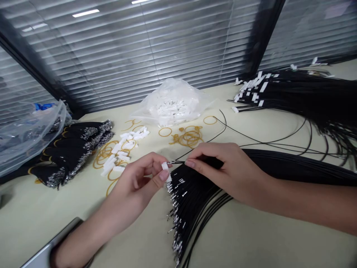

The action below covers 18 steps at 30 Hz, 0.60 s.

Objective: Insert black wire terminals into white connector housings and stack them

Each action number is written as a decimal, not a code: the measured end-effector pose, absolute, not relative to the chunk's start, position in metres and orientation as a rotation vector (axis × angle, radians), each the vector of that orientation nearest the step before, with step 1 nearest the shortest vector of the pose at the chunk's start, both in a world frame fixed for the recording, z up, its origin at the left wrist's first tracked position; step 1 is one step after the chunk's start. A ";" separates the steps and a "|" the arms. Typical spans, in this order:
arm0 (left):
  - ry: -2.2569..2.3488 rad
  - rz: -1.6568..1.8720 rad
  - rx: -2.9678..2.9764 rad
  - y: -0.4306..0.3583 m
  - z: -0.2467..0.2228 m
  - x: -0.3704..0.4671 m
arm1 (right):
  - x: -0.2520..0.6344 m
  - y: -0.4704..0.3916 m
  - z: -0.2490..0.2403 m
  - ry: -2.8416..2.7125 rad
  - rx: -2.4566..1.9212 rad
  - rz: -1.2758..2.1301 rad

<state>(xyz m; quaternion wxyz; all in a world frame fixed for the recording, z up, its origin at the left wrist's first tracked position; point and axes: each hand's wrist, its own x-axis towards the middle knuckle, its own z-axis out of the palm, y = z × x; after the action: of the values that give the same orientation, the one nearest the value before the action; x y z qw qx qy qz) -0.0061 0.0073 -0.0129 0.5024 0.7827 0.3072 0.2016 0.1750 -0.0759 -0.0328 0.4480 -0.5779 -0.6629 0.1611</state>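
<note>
Between the thumb and fingers of my left hand (145, 178) is a small white connector housing (166, 170). My right hand (223, 163) pinches a black wire (180, 162) close to its metal-tipped end. That tip points left at the housing; whether it sits inside I cannot tell. Below and behind both hands lies a thick fanned bundle of black wires (192, 201), their silvery crimped ends facing left. Loose white housings (119, 152) are scattered left of my left hand, mixed with yellow rubber bands (104, 154).
A clear plastic bag (177, 102) of white pieces stands near the window blinds. Tied black wire bundles (75, 145) and another plastic bag (30, 137) lie at left. Back right is a large pile of black wires with white connectors (301, 91). More rubber bands (189, 137) lie mid-table.
</note>
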 end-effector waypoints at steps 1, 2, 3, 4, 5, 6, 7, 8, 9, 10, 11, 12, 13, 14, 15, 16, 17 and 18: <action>0.742 0.488 1.891 0.008 -0.013 -0.006 | 0.175 -0.076 -0.033 -1.645 -1.432 0.398; 0.740 0.489 1.890 0.008 -0.013 -0.005 | 0.175 -0.076 -0.033 -1.648 -1.435 0.395; 0.738 0.493 1.887 0.008 -0.014 -0.005 | 0.175 -0.076 -0.033 -1.651 -1.440 0.392; 0.737 0.498 1.884 0.008 -0.014 -0.005 | 0.174 -0.076 -0.033 -1.651 -1.444 0.386; 0.734 0.503 1.880 0.008 -0.015 -0.005 | 0.174 -0.076 -0.033 -1.650 -1.449 0.379; 0.727 0.507 1.875 0.008 -0.015 -0.005 | 0.174 -0.077 -0.033 -1.647 -1.452 0.373; 0.723 0.503 1.871 0.008 -0.015 -0.006 | 0.174 -0.077 -0.033 -1.644 -1.455 0.370; 0.718 0.494 1.870 0.008 -0.014 -0.007 | 0.174 -0.078 -0.033 -1.641 -1.458 0.372; 0.715 0.480 1.869 0.008 -0.014 -0.007 | 0.174 -0.078 -0.033 -1.638 -1.462 0.379; 0.714 0.467 1.867 0.008 -0.014 -0.007 | 0.174 -0.078 -0.033 -1.637 -1.466 0.385; 0.713 0.458 1.865 0.008 -0.013 -0.007 | 0.174 -0.079 -0.032 -1.639 -1.469 0.391; 0.713 0.453 1.862 0.008 -0.013 -0.007 | 0.174 -0.079 -0.032 -1.641 -1.468 0.392; 0.716 0.454 1.858 0.008 -0.013 -0.007 | 0.174 -0.080 -0.032 -1.645 -1.465 0.389; 0.715 0.460 1.855 0.008 -0.013 -0.006 | 0.174 -0.080 -0.032 -1.651 -1.458 0.382; 0.715 0.464 1.853 0.008 -0.012 -0.006 | 0.174 -0.080 -0.032 -1.658 -1.450 0.374; 0.713 0.471 1.852 0.008 -0.012 -0.005 | 0.174 -0.080 -0.032 -1.665 -1.443 0.365; 0.712 0.478 1.849 0.008 -0.012 -0.005 | 0.174 -0.080 -0.032 -1.672 -1.437 0.356; 0.712 0.484 1.846 0.008 -0.012 -0.005 | 0.174 -0.080 -0.032 -1.680 -1.431 0.346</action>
<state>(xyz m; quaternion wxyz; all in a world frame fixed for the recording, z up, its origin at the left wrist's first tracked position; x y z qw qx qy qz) -0.0046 0.0081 -0.0119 0.5247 0.7715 0.2975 0.2022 0.1741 -0.0798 -0.0317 0.4383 -0.5759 -0.6759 0.1390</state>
